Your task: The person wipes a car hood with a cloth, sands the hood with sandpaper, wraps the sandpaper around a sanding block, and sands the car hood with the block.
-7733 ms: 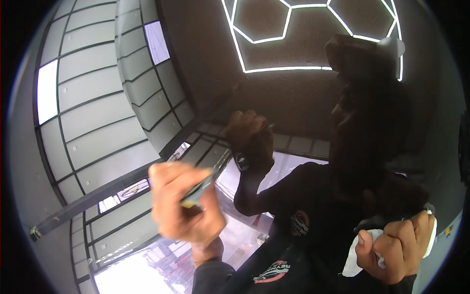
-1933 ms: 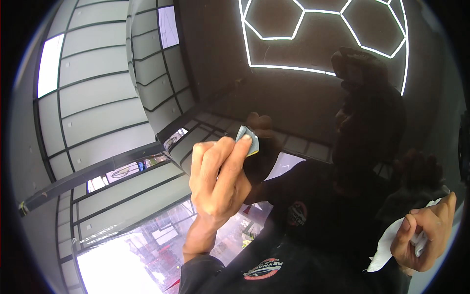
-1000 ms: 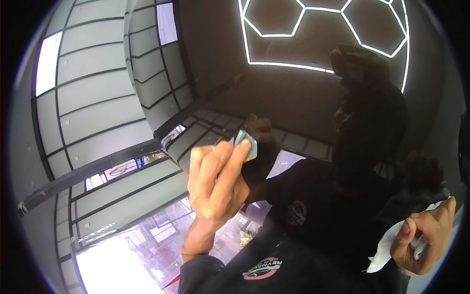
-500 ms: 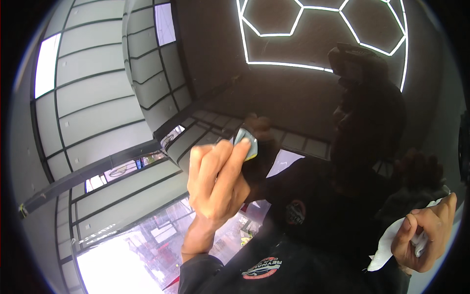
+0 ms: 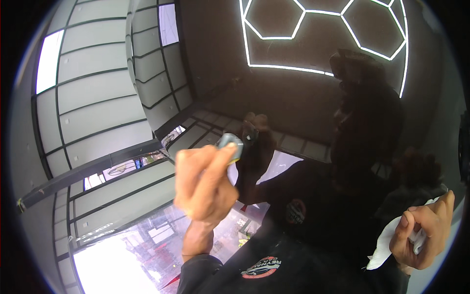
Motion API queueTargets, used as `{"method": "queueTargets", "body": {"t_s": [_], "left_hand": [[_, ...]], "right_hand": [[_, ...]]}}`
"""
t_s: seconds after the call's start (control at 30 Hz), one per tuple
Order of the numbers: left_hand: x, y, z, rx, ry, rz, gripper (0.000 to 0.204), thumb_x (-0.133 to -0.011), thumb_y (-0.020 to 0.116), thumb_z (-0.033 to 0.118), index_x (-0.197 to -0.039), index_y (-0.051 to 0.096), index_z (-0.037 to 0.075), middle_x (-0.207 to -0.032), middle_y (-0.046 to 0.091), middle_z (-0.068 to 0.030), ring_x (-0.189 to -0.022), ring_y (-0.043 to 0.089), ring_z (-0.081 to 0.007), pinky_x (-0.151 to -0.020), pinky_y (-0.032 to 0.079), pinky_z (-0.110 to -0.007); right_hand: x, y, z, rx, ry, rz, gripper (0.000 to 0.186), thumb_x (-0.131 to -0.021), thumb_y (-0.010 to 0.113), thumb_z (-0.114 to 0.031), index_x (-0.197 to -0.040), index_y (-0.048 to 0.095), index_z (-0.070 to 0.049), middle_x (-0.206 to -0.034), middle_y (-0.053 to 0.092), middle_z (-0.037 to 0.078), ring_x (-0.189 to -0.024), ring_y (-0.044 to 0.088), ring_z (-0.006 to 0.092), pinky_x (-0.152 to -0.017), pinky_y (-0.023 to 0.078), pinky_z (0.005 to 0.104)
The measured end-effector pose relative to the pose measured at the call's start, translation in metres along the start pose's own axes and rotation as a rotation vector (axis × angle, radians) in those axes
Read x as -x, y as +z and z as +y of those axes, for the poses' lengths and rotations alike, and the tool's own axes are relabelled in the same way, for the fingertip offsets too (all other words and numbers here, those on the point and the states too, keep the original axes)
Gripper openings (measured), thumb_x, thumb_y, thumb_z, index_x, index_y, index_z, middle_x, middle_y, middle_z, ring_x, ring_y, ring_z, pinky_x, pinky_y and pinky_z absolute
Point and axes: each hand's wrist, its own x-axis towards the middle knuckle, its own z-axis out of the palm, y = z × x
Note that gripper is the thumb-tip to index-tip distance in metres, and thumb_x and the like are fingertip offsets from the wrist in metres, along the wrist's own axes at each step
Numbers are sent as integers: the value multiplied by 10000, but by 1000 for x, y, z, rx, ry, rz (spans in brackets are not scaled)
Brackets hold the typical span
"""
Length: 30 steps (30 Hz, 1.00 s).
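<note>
your left hand pinches the grey pad near the glossy dark panel, probably for finer control, while your right hand clutches the white cloth aside, likely to leave room

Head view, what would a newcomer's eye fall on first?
Probably the glowing white hexagon lines at the top, right of centre, seemingly reflected in the glossy dark surface. Next, left of centre, the left hand pinching a small grey pad; at lower right, the right hand clutching a white cloth.
</note>
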Motion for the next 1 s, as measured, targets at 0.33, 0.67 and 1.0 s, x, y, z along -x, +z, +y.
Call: {"method": "queueTargets", "body": {"t_s": [0.33,0.67,1.0], "left_hand": [[-4,7,-3,11,52,-10,457,-521,687,-206,-943,739,-36,-837,602,-109,-691,555,-247,-594,461,-336],[-2,15,1,-33,129,-53,500,-493,634,-169,-973,724,-64,-864,606,-118,-711,557,-264,-615,490,-345],[1,13,-1,-5,140,-38,504,-482,628,-164,-970,718,-78,-877,612,-128,-714,555,-270,-616,488,-349]], "right_hand": [[0,3,-2,22,-30,53,52,-798,634,14,-833,595,14,-597,489,71,-566,386,196,-625,317,371],[-1,-3,-5,55,17,-10,53,-802,638,0,-829,593,7,-601,496,71,-572,391,198,-652,341,387],[3,6,-2,33,4,94,52,-793,633,12,-827,594,9,-604,494,74,-579,394,199,-655,345,379]]}}
